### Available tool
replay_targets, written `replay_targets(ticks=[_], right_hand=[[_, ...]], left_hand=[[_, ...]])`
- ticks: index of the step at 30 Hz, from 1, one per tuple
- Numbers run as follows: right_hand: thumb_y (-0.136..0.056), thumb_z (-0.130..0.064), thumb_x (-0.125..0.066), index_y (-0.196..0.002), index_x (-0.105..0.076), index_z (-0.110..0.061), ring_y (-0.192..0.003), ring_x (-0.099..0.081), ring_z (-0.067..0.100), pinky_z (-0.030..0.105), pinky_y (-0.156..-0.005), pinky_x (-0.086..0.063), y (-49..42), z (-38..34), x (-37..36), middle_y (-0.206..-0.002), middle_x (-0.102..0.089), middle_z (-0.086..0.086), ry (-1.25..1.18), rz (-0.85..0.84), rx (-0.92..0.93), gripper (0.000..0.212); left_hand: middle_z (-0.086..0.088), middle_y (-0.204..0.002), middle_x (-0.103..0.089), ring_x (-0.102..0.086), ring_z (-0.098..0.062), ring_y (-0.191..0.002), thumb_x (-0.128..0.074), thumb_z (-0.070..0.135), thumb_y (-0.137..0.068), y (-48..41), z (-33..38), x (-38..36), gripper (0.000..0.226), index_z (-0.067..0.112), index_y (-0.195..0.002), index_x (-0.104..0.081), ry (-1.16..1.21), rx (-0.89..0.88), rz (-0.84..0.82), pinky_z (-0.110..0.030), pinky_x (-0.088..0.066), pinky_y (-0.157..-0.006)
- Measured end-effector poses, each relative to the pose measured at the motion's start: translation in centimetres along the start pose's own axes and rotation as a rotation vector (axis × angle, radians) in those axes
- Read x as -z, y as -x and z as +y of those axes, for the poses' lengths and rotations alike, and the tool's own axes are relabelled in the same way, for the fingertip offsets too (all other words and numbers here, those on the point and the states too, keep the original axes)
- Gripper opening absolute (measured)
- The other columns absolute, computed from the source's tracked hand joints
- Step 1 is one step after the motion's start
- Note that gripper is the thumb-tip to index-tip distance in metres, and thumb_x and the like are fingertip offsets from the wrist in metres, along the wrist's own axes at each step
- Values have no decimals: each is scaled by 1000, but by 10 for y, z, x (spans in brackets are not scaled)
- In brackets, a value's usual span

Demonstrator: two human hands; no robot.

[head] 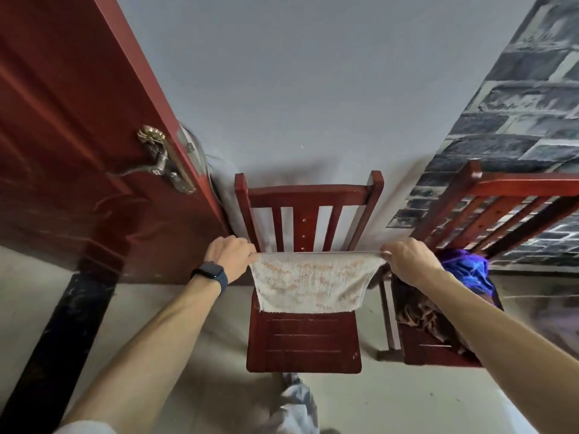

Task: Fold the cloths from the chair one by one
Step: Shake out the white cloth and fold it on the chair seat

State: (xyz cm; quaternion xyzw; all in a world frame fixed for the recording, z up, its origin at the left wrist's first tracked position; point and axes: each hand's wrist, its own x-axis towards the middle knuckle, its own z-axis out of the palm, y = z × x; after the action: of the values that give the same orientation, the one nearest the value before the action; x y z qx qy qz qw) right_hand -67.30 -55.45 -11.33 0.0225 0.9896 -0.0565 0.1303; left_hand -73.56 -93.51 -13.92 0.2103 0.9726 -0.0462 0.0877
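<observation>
Presently, the left hand (230, 255) and right hand (407, 258) each pinch a top corner of the pale cloth (308, 285), stretched over the chair (304, 339). Folding appears underway; next, the corners should probably meet.

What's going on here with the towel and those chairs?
A person is folding laundry. The left hand and right hand each pinch a top corner of a pale towel, holding it stretched flat so it hangs over the seat of the middle chair. It does not look folded yet. The chair on the right holds a heap waiting its turn: a purple cloth and a brown cloth.
</observation>
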Motion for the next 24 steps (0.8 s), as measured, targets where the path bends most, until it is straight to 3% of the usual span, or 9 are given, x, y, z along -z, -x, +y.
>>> replay_targets(ticks=[4,8,10,15,20,24], right_hand=[[-100,-16,-55,-112,-71,-19,-99,-65,32,40,-82,-55,-30,-3,-32,-105,-70,7,21,-47,-37,20],[-101,-26,-55,-114,-69,-17,-104,-63,31,37,-80,-52,-40,-4,-62,-110,-67,6,-17,-20,-21,21],[-98,-19,-57,-112,-69,-18,-105,-62,29,37,-77,-51,-35,-5,-83,-108,-65,5,3,-40,-7,19],[-98,-18,-55,-110,-66,-20,-105,-59,24,37,-73,-55,-12,-4,-152,-108,-62,1,55,-117,-2,17],[-91,-16,-64,-114,-65,-21,-109,-57,24,41,-78,-57,32,-3,-241,-113,-61,1,72,-297,-23,23],[-95,-15,-54,-121,-64,-25,-117,-56,25,39,-86,-53,81,-7,-304,-122,-61,0,56,-436,-57,29]], left_hand=[[9,-110,-66,-58,-16,-107,-43,42,-101,-20,-6,-31,29,34,-111,-69,32,40,-3,-33,-40,-82],[9,-105,-67,-59,-17,-102,-45,42,-99,-23,-15,-57,28,33,-106,-70,44,57,39,-32,-40,-82],[8,-101,-67,-59,-18,-99,-47,41,-98,-15,-15,-74,26,30,-103,-71,36,23,18,-33,-41,-83],[-2,-77,-68,-65,-27,-78,-76,24,-81,18,4,-126,7,18,-78,-74,67,-41,-53,-33,-51,-69],[-1,-78,-67,-65,-26,-79,-73,20,-79,67,29,-203,2,19,-79,-72,75,-58,-221,-34,-52,-69],[3,-103,-67,-59,-23,-103,-52,28,-95,112,51,-260,18,22,-102,-67,23,-63,-425,-35,-45,-85]])
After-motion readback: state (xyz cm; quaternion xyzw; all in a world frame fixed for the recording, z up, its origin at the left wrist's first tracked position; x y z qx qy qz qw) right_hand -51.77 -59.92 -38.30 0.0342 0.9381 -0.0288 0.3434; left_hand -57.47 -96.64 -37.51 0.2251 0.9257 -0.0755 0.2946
